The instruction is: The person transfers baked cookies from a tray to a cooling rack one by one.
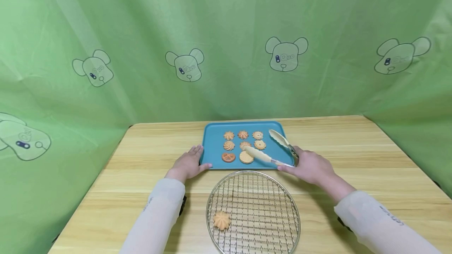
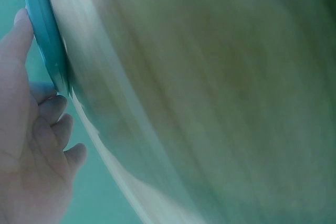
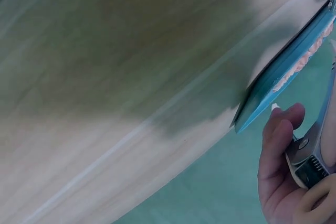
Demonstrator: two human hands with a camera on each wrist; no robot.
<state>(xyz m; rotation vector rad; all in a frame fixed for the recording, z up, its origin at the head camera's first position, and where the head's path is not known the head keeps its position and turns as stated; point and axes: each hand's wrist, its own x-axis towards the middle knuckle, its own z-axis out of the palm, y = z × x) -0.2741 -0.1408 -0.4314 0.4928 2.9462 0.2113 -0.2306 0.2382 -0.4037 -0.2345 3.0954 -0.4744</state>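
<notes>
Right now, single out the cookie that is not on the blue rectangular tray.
The golden-brown, ridged, flower-shaped cookie on the left part of the round metal wire rack; the other visible cookies all lie on the blue rectangular tray.

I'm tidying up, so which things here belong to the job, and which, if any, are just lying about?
Likely in the job:
tongs, held by the right hand
blue tray, touched by the left hand
eight cookies on the tray
round wire rack
flower-shaped cookie on it

Just lying about:
none visible; wooden table and green printed curtain are just setting
</notes>
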